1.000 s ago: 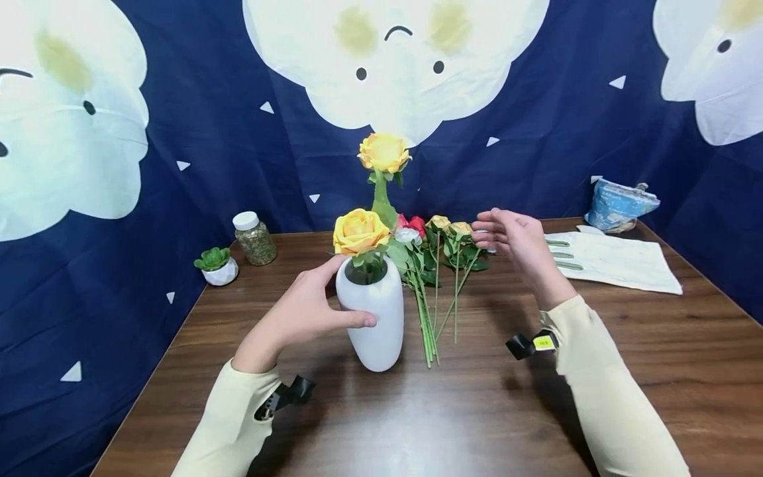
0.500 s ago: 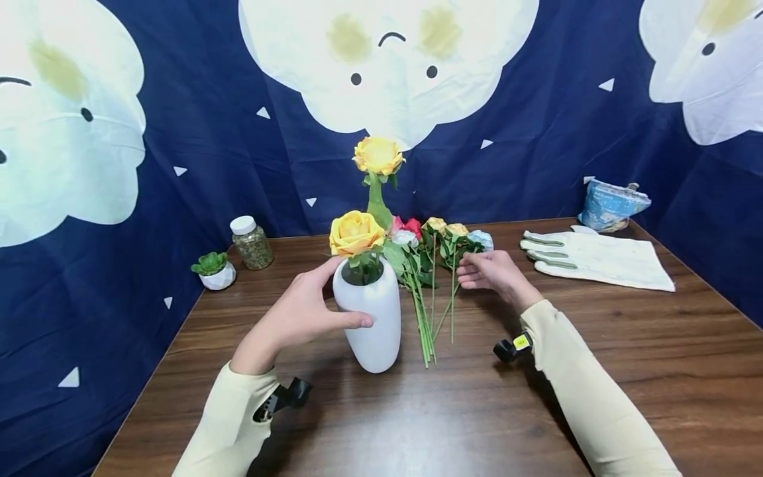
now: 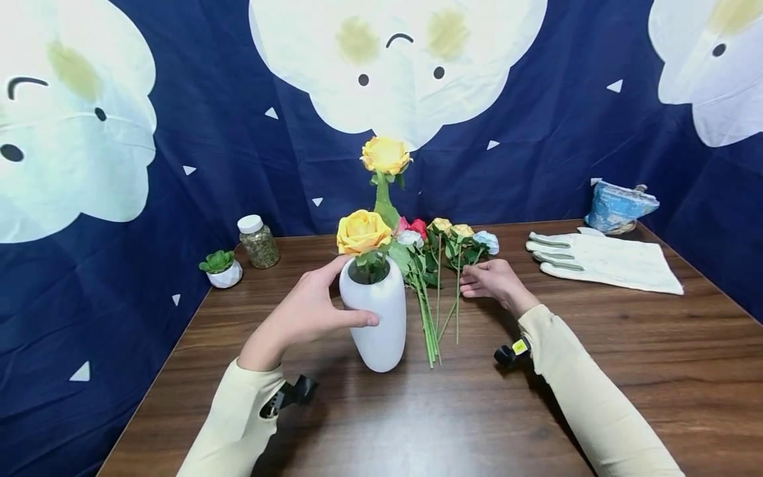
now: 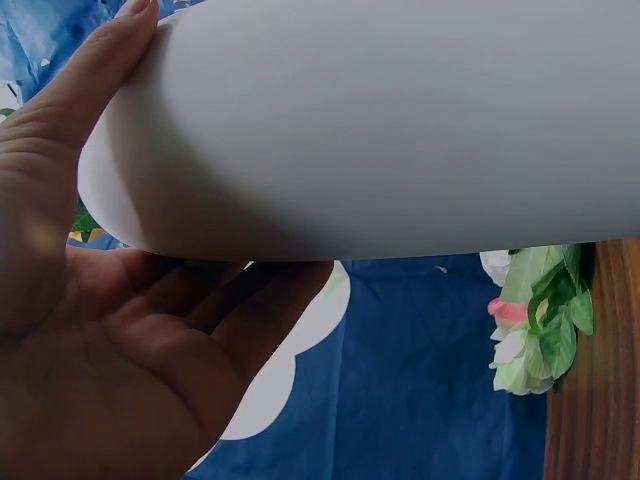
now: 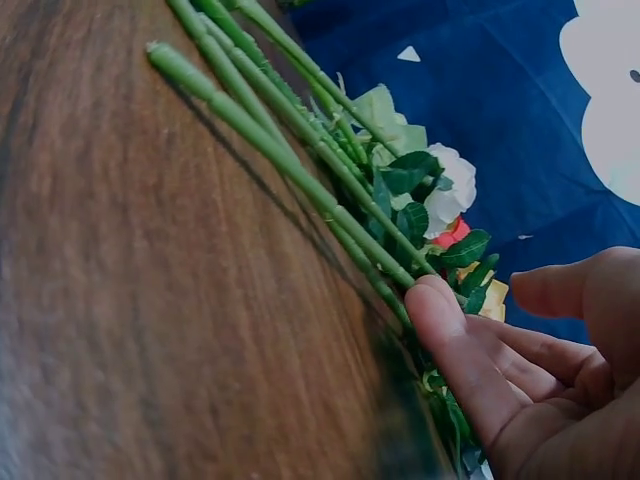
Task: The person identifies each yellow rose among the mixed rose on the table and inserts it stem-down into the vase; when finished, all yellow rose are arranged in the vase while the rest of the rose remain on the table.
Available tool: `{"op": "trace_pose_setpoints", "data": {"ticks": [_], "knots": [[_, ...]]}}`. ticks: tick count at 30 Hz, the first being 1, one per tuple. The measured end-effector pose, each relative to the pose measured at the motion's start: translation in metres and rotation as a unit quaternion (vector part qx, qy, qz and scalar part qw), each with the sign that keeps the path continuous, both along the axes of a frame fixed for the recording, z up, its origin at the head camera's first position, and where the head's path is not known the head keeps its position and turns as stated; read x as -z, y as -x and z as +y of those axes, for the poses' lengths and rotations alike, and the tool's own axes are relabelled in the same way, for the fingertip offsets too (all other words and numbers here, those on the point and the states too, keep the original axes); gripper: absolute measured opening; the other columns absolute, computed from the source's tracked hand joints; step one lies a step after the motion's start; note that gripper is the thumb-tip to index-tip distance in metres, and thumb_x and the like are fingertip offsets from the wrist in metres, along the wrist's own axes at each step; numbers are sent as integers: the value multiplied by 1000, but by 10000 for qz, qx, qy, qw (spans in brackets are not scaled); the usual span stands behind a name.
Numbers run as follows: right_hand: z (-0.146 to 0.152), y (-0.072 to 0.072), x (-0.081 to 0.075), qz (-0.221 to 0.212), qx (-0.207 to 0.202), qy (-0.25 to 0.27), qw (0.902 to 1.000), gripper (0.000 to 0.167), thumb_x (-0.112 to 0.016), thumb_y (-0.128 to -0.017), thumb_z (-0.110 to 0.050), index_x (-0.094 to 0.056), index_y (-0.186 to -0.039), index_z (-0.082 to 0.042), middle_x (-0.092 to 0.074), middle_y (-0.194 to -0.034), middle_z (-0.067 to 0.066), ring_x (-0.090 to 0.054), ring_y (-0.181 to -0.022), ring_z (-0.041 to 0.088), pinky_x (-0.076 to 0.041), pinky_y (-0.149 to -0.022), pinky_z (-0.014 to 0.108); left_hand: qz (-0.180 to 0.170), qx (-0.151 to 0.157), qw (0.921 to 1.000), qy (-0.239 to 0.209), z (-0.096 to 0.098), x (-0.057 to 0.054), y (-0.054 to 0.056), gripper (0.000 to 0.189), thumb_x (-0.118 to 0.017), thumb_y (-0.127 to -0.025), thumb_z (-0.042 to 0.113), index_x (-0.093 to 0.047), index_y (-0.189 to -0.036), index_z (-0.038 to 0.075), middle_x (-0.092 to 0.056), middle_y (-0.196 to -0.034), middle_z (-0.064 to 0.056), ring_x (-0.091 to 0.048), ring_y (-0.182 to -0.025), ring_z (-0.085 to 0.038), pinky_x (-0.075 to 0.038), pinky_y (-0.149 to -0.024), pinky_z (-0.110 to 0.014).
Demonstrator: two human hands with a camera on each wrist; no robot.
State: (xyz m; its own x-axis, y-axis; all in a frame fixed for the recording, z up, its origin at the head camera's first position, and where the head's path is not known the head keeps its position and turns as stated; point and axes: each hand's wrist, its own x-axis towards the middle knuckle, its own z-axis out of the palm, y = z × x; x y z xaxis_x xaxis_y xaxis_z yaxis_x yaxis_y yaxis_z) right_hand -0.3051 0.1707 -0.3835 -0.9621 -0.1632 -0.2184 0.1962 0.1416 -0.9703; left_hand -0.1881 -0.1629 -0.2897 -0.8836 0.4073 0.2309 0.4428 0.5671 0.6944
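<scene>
White vase (image 3: 381,338), yellow roses (image 3: 363,232) inside, perhaps two

- vase (image 3: 378,341) in the left grip (image 3: 306,313): plain white;
- two roses (image 3: 363,232) above it: yellow;
- stems (image 5: 285,168) at the right grip (image 3: 491,283): green;
- worktop (image 3: 453,424) below both: brown, wood-grained;
- backdrop (image 3: 208,86) beyond: navy, with white clouds (image 3: 396,93) and triangles (image 3: 271,113)

The vase (image 3: 381,324) is smooth and matt, perhaps ceramic; the wood-grained table (image 3: 429,430) shines toward its near edge. The backdrop (image 3: 536,179) is creased cloth, the glove (image 3: 620,262) matt fabric, the far-right-corner bag (image 3: 620,207) crinkled, plastic-looking.
</scene>
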Motion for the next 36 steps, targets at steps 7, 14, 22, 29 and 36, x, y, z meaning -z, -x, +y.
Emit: {"op": "trace_pose_setpoints", "data": {"ticks": [7, 14, 22, 29, 36], "knots": [[-2, 1, 3, 40, -71, -98, 9999, 44, -48, -108, -8, -46, -137, 25, -74, -89, 8, -71, -68, 7, -61, -71, 24, 24, -3, 10000, 23, 1, -2, 0, 77, -94, -75, 32, -57, -140, 13, -73, -120, -4, -68, -110, -20, -55, -94, -47], [-5, 2, 6, 146, -207, -365, 9990, 37, -55, -104, -1, -54, -132, 23, -75, -83, 5, -70, -65, 5, -60, -68, 23, 3, 23, 10000, -40, 2, -2, 0, 77, -94, -75, 30, -57, -141, 12, -72, -121, -4, -68, -110, -20, -55, -95, -46], [-11, 5, 6, 152, -255, -744, 9968, 36, -66, -98, 1, -60, -127, 21, -74, -76, 4, -68, -62, 5, -60, -65, 22, 9, -44, 10000, 23, 2, -4, -3, 76, -94, -75, 32, -58, -139, 13, -72, -120, -3, -67, -110, -19, -55, -95, -46], [-6, 4, 0, 77, -245, -713, 9971, 38, -63, -98, 3, -56, -130, 22, -73, -79, 3, -67, -62, 4, -60, -65, 21, 55, -7, 10000, 21, 2, -5, -3, 76, -94, -75, 31, -58, -140, 13, -73, -119, -3, -68, -110, -19, -55, -95, -45], [1, 5, -2, 94, -104, -382, 9992, 41, -60, -98, 7, -51, -134, 24, -74, -87, 7, -68, -64, 3, -59, -67, 19, 21, -29, 10000, 5, 2, -3, -2, 78, -94, -75, 31, -57, -141, 12, -72, -121, -4, -67, -112, -20, -54, -97, -46]]}}
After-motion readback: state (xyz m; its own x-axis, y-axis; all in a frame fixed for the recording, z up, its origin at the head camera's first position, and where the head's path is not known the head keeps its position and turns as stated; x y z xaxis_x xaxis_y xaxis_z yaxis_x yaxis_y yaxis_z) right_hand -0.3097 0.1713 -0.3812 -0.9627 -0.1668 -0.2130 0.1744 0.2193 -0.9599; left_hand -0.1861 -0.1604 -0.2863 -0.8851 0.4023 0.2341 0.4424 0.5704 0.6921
